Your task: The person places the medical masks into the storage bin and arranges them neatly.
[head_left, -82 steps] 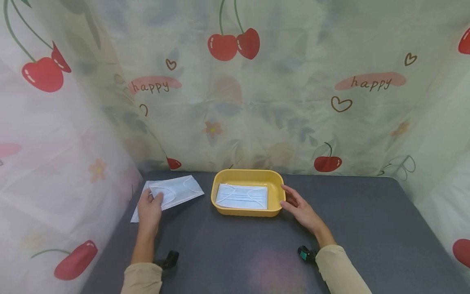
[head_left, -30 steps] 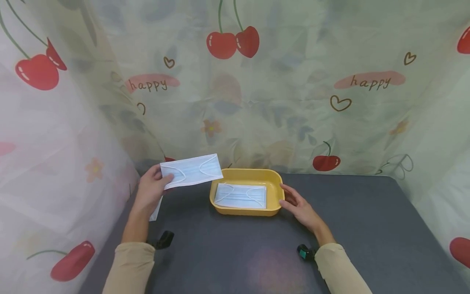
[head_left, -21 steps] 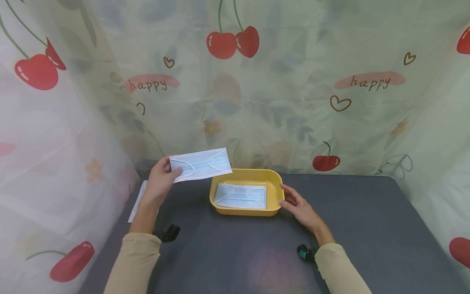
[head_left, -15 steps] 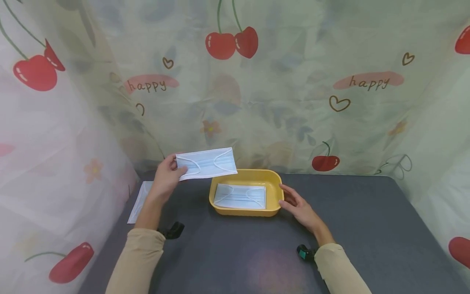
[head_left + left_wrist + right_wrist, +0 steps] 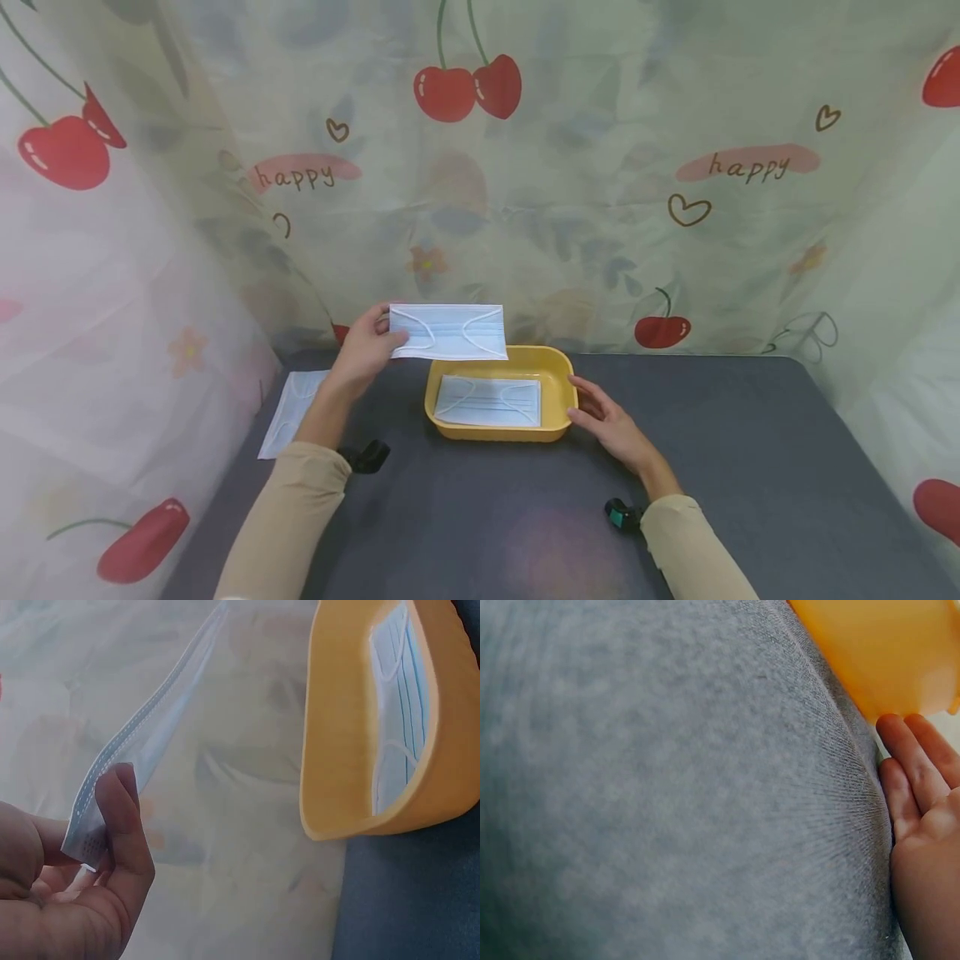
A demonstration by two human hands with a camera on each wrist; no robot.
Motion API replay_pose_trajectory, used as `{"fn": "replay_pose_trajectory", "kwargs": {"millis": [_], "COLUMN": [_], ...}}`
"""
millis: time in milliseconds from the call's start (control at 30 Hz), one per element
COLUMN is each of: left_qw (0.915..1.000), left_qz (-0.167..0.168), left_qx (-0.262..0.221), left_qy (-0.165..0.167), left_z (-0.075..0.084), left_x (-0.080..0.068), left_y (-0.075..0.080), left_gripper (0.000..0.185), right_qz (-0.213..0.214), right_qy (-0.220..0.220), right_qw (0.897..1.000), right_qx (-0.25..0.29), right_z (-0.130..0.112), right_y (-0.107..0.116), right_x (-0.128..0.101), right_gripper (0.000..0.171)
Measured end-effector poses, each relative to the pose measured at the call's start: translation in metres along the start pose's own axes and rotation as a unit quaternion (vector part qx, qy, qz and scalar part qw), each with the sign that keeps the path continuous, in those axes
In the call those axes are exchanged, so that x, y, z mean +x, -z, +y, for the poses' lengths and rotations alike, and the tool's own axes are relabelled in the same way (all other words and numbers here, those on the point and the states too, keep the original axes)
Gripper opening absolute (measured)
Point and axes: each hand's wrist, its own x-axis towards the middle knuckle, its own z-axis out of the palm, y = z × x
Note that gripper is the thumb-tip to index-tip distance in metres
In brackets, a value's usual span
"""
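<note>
My left hand [image 5: 365, 348] pinches a pale blue face mask [image 5: 450, 332] by its left end, thumb in front and fingers behind. The mask hangs in the air above the back left of a yellow tub [image 5: 558, 400]. Inside that tub lies another face mask [image 5: 487, 403], flat, ear loops up. In the left wrist view the held mask [image 5: 150, 720] appears nearly edge-on between thumb and fingers. My right hand [image 5: 613, 428] touches the tub's right side with relaxed fingers; in the right wrist view the fingertips [image 5: 891, 727] meet the yellow wall.
A further face mask [image 5: 292, 408] lies at the table's left edge, partly hidden behind the left forearm. The dark grey table [image 5: 480, 517] is closed in by a printed curtain [image 5: 585, 217] at the back and both sides.
My left hand has lifted a face mask from the left of the table and carried it right, towards the tub, levelling it. Another mask stays behind there. The right hand has kept its place.
</note>
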Motion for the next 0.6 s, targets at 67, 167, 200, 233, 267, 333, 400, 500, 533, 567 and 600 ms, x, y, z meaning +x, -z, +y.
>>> {"fn": "replay_pose_trajectory", "kwargs": {"millis": [67, 167, 200, 233, 267, 333, 400, 500, 533, 567, 600], "left_qw": [1.0, 0.9997, 0.9997, 0.9995, 0.9994, 0.9991, 0.9985, 0.997, 0.9964, 0.996, 0.9957], "left_qz": [-0.006, -0.017, -0.02, -0.025, -0.03, -0.035, -0.039, -0.046, -0.05, -0.053, -0.058], "left_qx": [0.006, 0.014, 0.015, 0.015, 0.016, 0.022, 0.035, 0.06, 0.065, 0.068, 0.068], "left_qy": [0.005, 0.009, 0.01, 0.008, 0.007, 0.009, 0.012, 0.018, 0.021, 0.024, 0.026], "left_z": [0.002, 0.003, 0.003, 0.003, 0.003, 0.004, 0.005, 0.006, 0.005, 0.004, 0.003], "left_x": [0.002, 0.005, 0.006, 0.008, 0.009, 0.012, 0.014, 0.018, 0.019, 0.02, 0.021], "left_y": [-0.003, -0.009, -0.011, -0.012, -0.014, -0.019, -0.023, -0.029, -0.031, -0.034, -0.037], "left_gripper": [0.051, 0.052, 0.052, 0.052, 0.052, 0.052, 0.051, 0.052, 0.052, 0.052, 0.053], "right_qz": [0.001, 0.002, 0.002, 0.002, 0.001, 0.001, -0.001, -0.003, -0.004, -0.004, -0.004], "right_qy": [0.001, 0.001, 0.001, 0.002, 0.003, 0.003, 0.005, 0.007, 0.007, 0.008, 0.009], "right_qw": [1.0, 1.0, 1.0, 1.0, 1.0, 1.0, 1.0, 1.0, 1.0, 1.0, 1.0], "right_qx": [-0.001, 0.0, 0.0, 0.001, 0.001, 0.001, 0.001, 0.001, 0.001, 0.003, 0.002], "right_z": [0.0, -0.001, -0.001, -0.001, -0.002, -0.002, -0.001, -0.001, -0.002, -0.002, -0.002], "right_y": [0.0, 0.0, 0.0, 0.0, 0.0, 0.0, 0.001, 0.001, 0.001, 0.001, 0.001], "right_x": [0.0, 0.0, 0.0, 0.0, -0.001, -0.001, -0.001, -0.002, -0.002, -0.002, -0.002], "right_gripper": [0.066, 0.066, 0.066, 0.066, 0.066, 0.065, 0.065, 0.064, 0.064, 0.064, 0.064]}}
